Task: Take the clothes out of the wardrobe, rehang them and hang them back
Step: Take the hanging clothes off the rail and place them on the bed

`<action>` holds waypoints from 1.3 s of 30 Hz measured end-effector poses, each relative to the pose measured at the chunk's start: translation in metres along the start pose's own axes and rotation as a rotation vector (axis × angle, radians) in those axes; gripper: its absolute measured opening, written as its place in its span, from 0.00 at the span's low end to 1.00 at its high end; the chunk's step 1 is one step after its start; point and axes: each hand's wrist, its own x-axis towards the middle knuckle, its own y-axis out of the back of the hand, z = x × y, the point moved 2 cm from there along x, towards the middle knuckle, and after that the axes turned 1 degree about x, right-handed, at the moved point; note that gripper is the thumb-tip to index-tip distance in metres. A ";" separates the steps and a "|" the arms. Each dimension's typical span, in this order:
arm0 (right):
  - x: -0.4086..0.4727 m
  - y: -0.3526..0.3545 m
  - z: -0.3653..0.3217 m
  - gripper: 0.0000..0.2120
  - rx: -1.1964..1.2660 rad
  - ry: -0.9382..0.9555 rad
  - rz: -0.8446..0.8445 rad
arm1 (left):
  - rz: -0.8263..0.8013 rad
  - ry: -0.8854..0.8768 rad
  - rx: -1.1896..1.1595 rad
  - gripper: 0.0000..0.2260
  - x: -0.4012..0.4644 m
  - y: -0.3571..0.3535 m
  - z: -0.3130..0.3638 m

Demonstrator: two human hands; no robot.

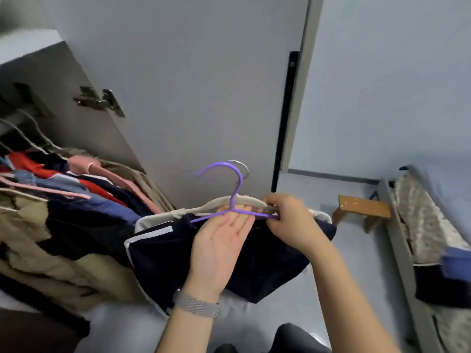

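At the centre of the frame the purple hanger looks like smooth, slightly glossy plastic, the beige hanger behind it has a matt, velvety coat with a shiny metal hook, and the dark garment under them is soft matt cloth with white stripes. At the upper left the hinge is bright metal on the smooth, matt grey wardrobe door. The watch band at the lower centre looks like woven metal mesh, and the stool at the right is bare light wood.
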 end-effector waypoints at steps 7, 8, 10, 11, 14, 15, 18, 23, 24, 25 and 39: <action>-0.062 0.096 0.110 0.18 0.035 -0.164 0.090 | -0.084 0.184 0.099 0.21 0.023 -0.079 -0.122; -0.075 0.111 0.129 0.18 0.043 -0.201 0.107 | -0.094 0.209 0.111 0.21 0.026 -0.091 -0.144; -0.101 0.141 0.165 0.18 0.049 -0.273 0.156 | -0.140 0.254 0.136 0.18 0.032 -0.118 -0.187; -0.114 0.156 0.182 0.18 0.041 -0.300 0.182 | -0.171 0.279 0.149 0.17 0.035 -0.131 -0.209; -0.155 0.203 0.227 0.17 0.001 -0.364 0.281 | -0.303 0.362 0.193 0.18 0.040 -0.172 -0.272; -0.169 0.219 0.240 0.17 -0.014 -0.398 0.320 | -0.344 0.395 0.205 0.19 0.040 -0.186 -0.292; -0.218 0.259 0.273 0.16 -0.056 -0.509 0.443 | -0.448 0.498 0.237 0.18 0.034 -0.226 -0.348; -0.284 0.304 0.322 0.04 -0.093 -0.736 0.626 | -0.587 0.699 0.296 0.19 0.031 -0.274 -0.433; -0.293 0.310 0.331 0.02 -0.091 -0.776 0.655 | -0.601 0.742 0.289 0.19 0.033 -0.281 -0.448; -0.301 0.317 0.339 0.02 -0.090 -0.811 0.687 | -0.616 0.786 0.278 0.20 0.035 -0.289 -0.463; -0.379 0.553 0.437 0.03 -0.283 -1.157 1.039 | -1.082 1.146 0.303 0.09 0.075 -0.538 -0.663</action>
